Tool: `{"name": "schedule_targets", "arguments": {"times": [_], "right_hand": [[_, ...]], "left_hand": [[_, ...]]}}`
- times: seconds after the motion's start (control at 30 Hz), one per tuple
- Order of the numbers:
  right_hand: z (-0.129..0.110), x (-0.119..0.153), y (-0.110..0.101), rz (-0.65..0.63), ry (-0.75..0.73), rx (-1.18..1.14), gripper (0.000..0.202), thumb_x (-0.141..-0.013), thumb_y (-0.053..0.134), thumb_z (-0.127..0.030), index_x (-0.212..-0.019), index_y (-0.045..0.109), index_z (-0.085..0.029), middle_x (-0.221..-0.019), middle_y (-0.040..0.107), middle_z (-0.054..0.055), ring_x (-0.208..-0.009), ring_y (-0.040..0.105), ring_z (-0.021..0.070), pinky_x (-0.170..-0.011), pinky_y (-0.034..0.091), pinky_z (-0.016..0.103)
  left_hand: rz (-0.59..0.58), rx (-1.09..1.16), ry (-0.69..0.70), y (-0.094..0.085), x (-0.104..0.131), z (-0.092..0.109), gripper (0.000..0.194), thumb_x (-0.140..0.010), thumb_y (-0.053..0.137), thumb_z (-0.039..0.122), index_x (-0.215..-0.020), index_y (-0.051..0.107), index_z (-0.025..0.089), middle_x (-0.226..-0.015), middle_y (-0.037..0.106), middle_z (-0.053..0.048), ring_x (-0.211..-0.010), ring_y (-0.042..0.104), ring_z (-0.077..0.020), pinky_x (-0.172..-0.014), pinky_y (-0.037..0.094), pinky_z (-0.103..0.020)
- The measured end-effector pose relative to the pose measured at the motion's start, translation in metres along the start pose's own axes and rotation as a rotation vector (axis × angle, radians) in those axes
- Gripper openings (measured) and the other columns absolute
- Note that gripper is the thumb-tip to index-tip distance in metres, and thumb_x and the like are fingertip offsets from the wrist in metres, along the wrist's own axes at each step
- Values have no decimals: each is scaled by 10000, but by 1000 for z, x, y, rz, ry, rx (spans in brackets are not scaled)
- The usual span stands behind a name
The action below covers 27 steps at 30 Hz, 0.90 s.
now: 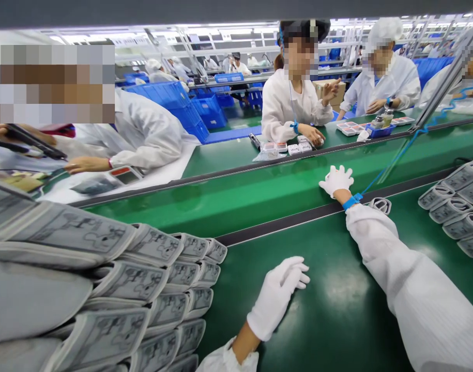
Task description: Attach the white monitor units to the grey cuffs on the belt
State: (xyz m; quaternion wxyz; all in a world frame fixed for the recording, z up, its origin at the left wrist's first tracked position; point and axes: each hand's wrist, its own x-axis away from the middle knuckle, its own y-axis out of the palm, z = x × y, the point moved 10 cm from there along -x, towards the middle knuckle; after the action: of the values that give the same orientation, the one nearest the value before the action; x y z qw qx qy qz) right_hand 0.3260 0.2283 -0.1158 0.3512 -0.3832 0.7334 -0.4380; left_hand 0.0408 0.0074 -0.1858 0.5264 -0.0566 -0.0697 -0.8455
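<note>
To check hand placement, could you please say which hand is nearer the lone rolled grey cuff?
Right. The right hand is just left of the rolled grey cuff and slightly beyond it; the left hand is farther left and nearer the wearer.

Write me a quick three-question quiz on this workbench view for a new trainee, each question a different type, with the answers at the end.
1. True or false: the left hand and the right hand both wear white gloves.
2. Which of the wearer's wrists has the blue band? A) Left B) Right C) Both
3. Fill in: the larger group of grey rolled pieces is on the ____ side of the picture.

Key: 1. True; 2. B; 3. left
</note>
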Motion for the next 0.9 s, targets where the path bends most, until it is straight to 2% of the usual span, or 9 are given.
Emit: {"name": "schedule_targets", "arguments": {"times": [0.1, 0.23, 0.4, 0.53, 0.6, 0.67, 0.77, 0.83, 0.9], "right_hand": [[19, -11, 16, -42, 105, -3, 649, -811, 767, -454, -1315, 565, -98, -1316, 550, 263, -1249, 546, 436, -1007, 455, 595], [23, -14, 24, -71, 108, -43, 644, -729, 802, -455, -1226, 591, -102, -1190, 604, 231, -1147, 609, 378, -959, 506, 489], [-12, 9, 8, -85, -39, -199, 638, -707, 781, -428, -1253, 605, -148, -1152, 615, 168, -1031, 656, 310, -895, 538, 408], [-76, 90, -14, -71, -311, -361, 759, -718, 764, -398, -1418, 517, -244, -1266, 565, 111, -1056, 651, 250, -938, 537, 355], [-104, 153, -16, -92, -480, -430, 609, -786, 686, -363, -1374, 547, -289, -1200, 590, 61, -1021, 653, 210, -946, 532, 325], [-137, 234, -11, -237, -875, -525, 606, -773, 670, -354, -1359, 557, -247, -1119, 623, 73, -990, 649, 237, -926, 540, 367], [-132, 304, -9, -290, -1074, -620, 840, -710, 731, -441, -1457, 467, -158, -1219, 629, 146, -1122, 625, 314, -1030, 501, 467], [-117, 318, -12, -280, -1159, -600, 973, -724, 759, -532, -1523, 380, -127, -1358, 579, 196, -1294, 548, 372, -1112, 445, 521], [-95, 309, -25, -167, -1199, -503, 1018, -775, 747, -587, -1576, 305, -142, -1474, 502, 218, -1426, 429, 417, -1162, 385, 588]], "left_hand": [[0, -3, 5, 0, 0, -1, 471, -968, 610, 511, -1216, 648, 113, -1115, 719, -165, -905, 713, -246, -826, 595, -397], [1, 14, 1, 1, -1, -1, 489, -960, 626, 526, -1218, 647, 111, -1126, 713, -169, -909, 712, -249, -824, 596, -398], [27, 109, 9, -3, -1, 3, 573, -943, 656, 552, -1316, 584, 123, -1187, 688, -180, -904, 714, -251, -807, 598, -396], [44, 327, 8, -9, -4, 5, 668, -948, 648, 565, -1458, 459, 177, -1325, 641, -198, -1009, 714, -298, -844, 599, -439], [48, 468, 11, -13, -6, 5, 675, -952, 612, 615, -1477, 451, 222, -1411, 603, -184, -1106, 690, -329, -880, 592, -466], [109, 527, 1, -24, -5, 0, 598, -950, 605, 634, -1373, 573, 213, -1375, 639, -148, -1167, 662, -316, -943, 571, -436], [147, 439, -54, -35, 1, -10, 419, -902, 733, 523, -1128, 723, 170, -1190, 721, -104, -1177, 647, -270, -1020, 524, -342], [121, 394, -62, -36, 4, -11, 363, -859, 799, 446, -1083, 743, 168, -1129, 730, -88, -1118, 666, -249, -989, 534, -306], [88, 441, -63, -33, 5, -8, 424, -904, 730, 501, -1171, 719, 172, -1052, 724, -88, -935, 702, -224, -798, 581, -289]]}}
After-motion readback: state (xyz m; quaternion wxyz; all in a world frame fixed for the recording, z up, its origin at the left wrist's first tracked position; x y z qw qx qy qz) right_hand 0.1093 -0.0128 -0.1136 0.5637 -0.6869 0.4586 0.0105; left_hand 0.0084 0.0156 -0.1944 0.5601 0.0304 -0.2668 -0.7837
